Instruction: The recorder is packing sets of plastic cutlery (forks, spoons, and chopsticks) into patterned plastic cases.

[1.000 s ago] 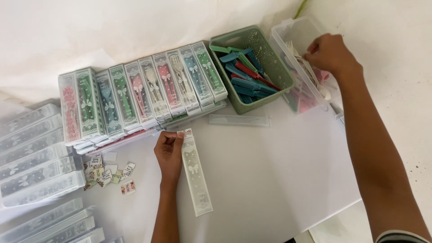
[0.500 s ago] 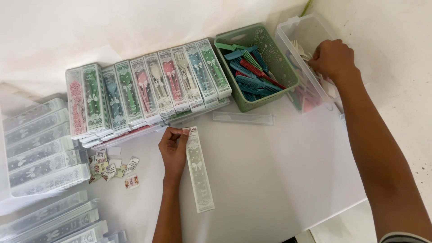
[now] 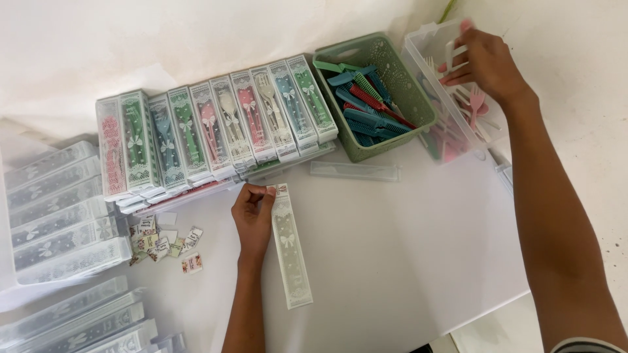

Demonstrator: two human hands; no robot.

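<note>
My left hand rests on the white table and grips the top end of a long clear box printed with white lace and a bow. The box lies flat, pointing toward me. My right hand reaches far right into a clear plastic bin of pastel forks and spoons and pinches a pale utensil there. A row of filled cutlery boxes with coloured utensils stands behind my left hand.
A green basket of blue, green and red combs sits between the row and the bin. A clear lid lies before it. Small labels are scattered left of my hand. Empty clear boxes are stacked at left.
My right hand has lifted slightly inside the clear bin, fingers now pinching a utensil. My left hand and the long box have stayed in place.
</note>
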